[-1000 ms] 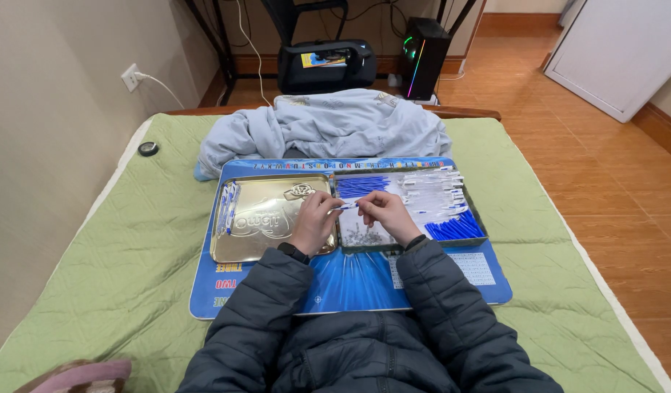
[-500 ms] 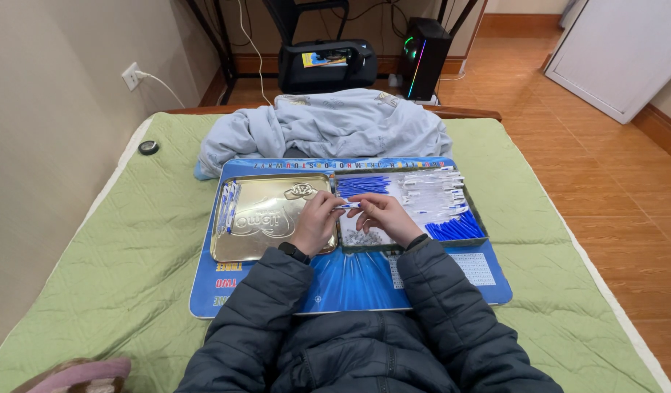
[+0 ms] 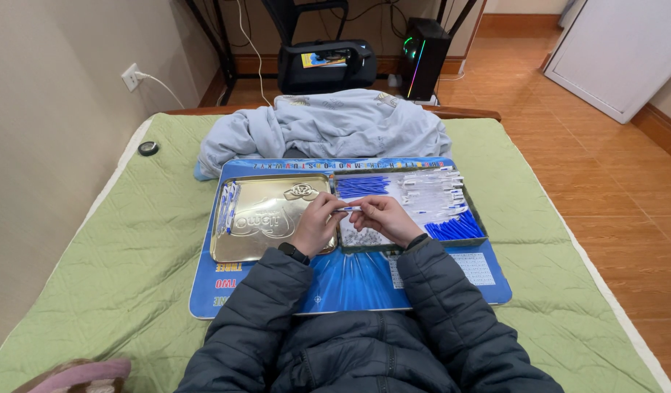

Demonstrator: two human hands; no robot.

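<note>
My left hand [image 3: 317, 223] and my right hand [image 3: 382, 218] meet over the middle of a blue mat [image 3: 350, 280] and hold a thin blue and white pen part [image 3: 348, 209] between their fingertips. Under my right hand stands a tin tray [image 3: 481, 236] with blue pen parts [image 3: 455, 228], clear pen barrels [image 3: 430, 195] and small loose pieces [image 3: 361, 236]. Beneath my left hand lies a gold embossed tin lid [image 3: 259, 218]; a few pens [image 3: 228, 205] rest along its left edge.
The mat lies on a green quilted bed cover [image 3: 117, 269]. A pale blue garment [image 3: 328, 131] is bunched behind the trays. A small round black object [image 3: 148, 148] sits at the far left. A wall [image 3: 52, 145] runs along the left; a tiled floor [image 3: 604, 160] is to the right.
My hands stay together over the trays; the fingers shift only slightly around the pen part.
</note>
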